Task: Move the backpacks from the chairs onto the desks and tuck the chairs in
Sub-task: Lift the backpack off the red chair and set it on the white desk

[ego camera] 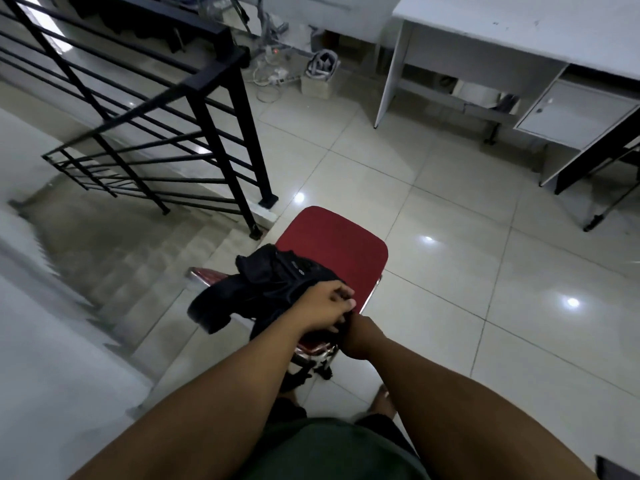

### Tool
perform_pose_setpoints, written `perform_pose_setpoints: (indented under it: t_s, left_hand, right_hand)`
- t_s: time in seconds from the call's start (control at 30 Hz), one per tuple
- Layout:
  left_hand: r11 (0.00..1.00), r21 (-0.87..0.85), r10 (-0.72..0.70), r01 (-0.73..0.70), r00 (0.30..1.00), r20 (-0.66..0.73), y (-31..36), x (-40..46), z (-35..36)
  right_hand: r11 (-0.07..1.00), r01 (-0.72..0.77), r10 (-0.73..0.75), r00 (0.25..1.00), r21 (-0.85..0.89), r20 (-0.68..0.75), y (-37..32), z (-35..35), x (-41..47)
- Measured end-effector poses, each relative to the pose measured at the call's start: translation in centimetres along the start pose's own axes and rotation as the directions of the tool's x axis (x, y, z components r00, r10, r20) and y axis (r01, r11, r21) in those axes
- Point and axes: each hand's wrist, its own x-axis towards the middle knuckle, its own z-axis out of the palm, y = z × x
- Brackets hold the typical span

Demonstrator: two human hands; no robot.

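Observation:
A red-seated chair (337, 247) with a chrome frame stands on the tiled floor just in front of me. A black backpack (263, 289) lies slumped over its near left edge, partly hanging off the seat. My left hand (327, 306) is closed on the backpack's near end. My right hand (360, 336) is curled right beside it at the chair's back edge, its fingers hidden, so what it holds is unclear. A white desk (519, 26) stands at the far right.
A black metal railing (214, 109) guards a stairwell going down on the left, close to the chair. Cables and a small box (317, 84) lie on the floor at the back. A white cabinet door (571, 114) sits under the desk. Another chair's leg (606, 209) shows at right.

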Motion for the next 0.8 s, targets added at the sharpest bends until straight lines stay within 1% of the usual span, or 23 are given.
perform_pose_setpoints:
  t_s: [0.07,0.13,0.17,0.2,0.27,0.3,0.37,0.43,0.47,0.5,0.57,0.63,0.7,0.77,0.8]
  left_hand:
    - [0.999,-0.002,0.039,-0.039,0.999,-0.014,0.1,0.0,-1.5]
    - [0.995,0.028,0.096,-0.094,0.991,-0.092,0.0,-0.3,-2.2]
    - [0.986,0.089,0.153,-0.14,0.975,-0.16,-0.4,-0.6,-2.7]
    - [0.96,0.201,0.239,-0.193,0.94,-0.242,-0.6,-0.8,-3.1]
    - [0.873,0.426,0.398,-0.238,0.853,-0.337,-1.2,-1.0,-4.6]
    - [0.844,0.481,0.438,-0.235,0.821,-0.367,-1.4,-1.0,-5.5]
    - [0.825,0.533,0.46,-0.19,0.773,-0.436,-1.8,-1.0,-7.2]
    - [0.793,0.605,0.457,-0.068,0.724,-0.516,-2.5,-1.1,-8.2]
    - [0.763,0.647,0.446,0.018,0.71,-0.546,-2.8,-1.2,-8.6]
    - [0.746,0.655,0.391,0.12,0.718,-0.576,-3.1,-1.2,-8.9]
    - [0.742,0.591,0.194,0.316,0.743,-0.641,-3.3,-1.2,-9.8]
    - [0.715,0.534,0.03,0.452,0.742,-0.67,-3.4,-1.2,-10.7]
    - [0.67,0.539,-0.046,0.511,0.753,-0.656,-3.7,-1.1,-11.2]
    - [0.631,0.588,-0.055,0.506,0.785,-0.617,-3.6,-0.7,-12.1]
    - [0.625,0.599,-0.077,0.5,0.803,-0.591,-3.6,-0.6,-12.6]
  right_hand:
    - [1.0,-0.025,0.025,1.0,0.007,-0.005,-2.2,0.6,0.4]
    - [0.999,-0.037,0.037,0.999,0.01,-0.014,-3.3,0.9,0.6]
    - [0.999,-0.044,0.044,0.999,0.009,-0.005,-3.8,1.0,0.6]
    - [0.998,-0.057,0.057,0.998,-0.005,-0.002,-3.8,1.1,0.6]
    - [0.995,-0.098,0.098,0.995,-0.007,-0.005,-3.9,1.1,0.6]
    - [0.993,-0.115,0.115,0.993,-0.016,-0.01,-3.8,1.0,0.6]
    - [0.992,-0.124,0.123,0.992,-0.034,-0.019,-3.8,1.0,0.6]
    - [0.992,-0.121,0.121,0.993,-0.036,-0.013,-3.9,1.0,0.5]
    - [0.992,-0.117,0.117,0.993,-0.042,-0.014,-4.0,0.9,0.5]
    - [0.992,-0.117,0.116,0.993,-0.045,-0.009,-4.3,0.8,0.4]
    - [0.993,-0.108,0.108,0.994,-0.051,-0.002,-4.9,0.5,0.3]
    - [0.994,-0.096,0.097,0.995,-0.045,0.025,-5.6,0.1,0.1]
    - [0.995,-0.098,0.097,0.994,0.013,0.052,-6.4,-0.3,-0.1]
    - [0.974,-0.118,0.109,0.993,0.195,0.055,-7.3,-0.8,0.0]
    - [0.944,-0.139,0.123,0.99,0.298,0.071,-7.5,-0.9,-0.1]
